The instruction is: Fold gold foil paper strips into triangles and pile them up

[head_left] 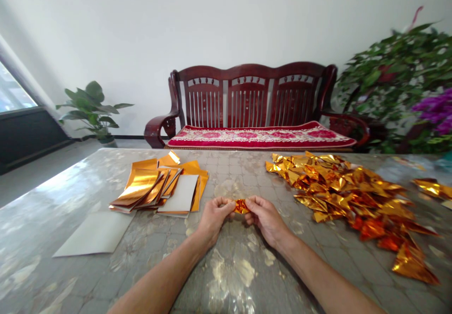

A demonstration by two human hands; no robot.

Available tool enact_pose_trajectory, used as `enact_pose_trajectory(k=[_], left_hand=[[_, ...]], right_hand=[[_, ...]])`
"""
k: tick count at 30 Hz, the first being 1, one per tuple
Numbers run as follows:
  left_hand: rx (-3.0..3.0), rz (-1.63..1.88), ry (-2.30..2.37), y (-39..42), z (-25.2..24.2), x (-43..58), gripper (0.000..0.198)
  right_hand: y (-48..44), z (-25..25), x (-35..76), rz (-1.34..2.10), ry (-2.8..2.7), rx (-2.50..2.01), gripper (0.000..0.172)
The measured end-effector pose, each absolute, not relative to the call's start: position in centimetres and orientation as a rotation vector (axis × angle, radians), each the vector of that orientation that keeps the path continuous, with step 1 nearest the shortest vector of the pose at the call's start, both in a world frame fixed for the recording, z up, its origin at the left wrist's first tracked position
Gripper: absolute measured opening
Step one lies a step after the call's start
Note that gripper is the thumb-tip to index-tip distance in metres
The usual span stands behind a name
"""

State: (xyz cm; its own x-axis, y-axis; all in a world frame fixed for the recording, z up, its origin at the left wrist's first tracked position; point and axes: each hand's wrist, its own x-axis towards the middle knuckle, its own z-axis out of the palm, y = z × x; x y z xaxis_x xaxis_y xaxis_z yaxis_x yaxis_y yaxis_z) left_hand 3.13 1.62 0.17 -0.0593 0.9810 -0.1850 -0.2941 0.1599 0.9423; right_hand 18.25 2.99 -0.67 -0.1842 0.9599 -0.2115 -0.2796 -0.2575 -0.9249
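A small folded piece of gold foil paper [241,206] is pinched between both my hands just above the table [226,267]. My left hand [214,217] grips its left end with fingers curled. My right hand [265,217] grips its right end the same way. A fanned stack of flat gold foil sheets [155,185] lies to the left of my hands, some turned white side up. A large heap of folded gold foil pieces [349,194] spreads across the table to the right.
A single sheet lies white side up [95,233] near the left front. A dark red wooden bench [247,107] with a red cushion stands behind the table. Potted plants stand at the left [92,109] and right [402,78].
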Motion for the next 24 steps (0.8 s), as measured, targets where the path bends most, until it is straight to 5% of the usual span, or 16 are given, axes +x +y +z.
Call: enact_pose_trajectory(k=[24], left_hand=[[0.875, 1.349, 1.175, 1.5, 0.5, 3.2, 0.018]], right_hand=[[2.3, 0.6, 18.3, 1.628, -1.068, -0.946, 0.031]])
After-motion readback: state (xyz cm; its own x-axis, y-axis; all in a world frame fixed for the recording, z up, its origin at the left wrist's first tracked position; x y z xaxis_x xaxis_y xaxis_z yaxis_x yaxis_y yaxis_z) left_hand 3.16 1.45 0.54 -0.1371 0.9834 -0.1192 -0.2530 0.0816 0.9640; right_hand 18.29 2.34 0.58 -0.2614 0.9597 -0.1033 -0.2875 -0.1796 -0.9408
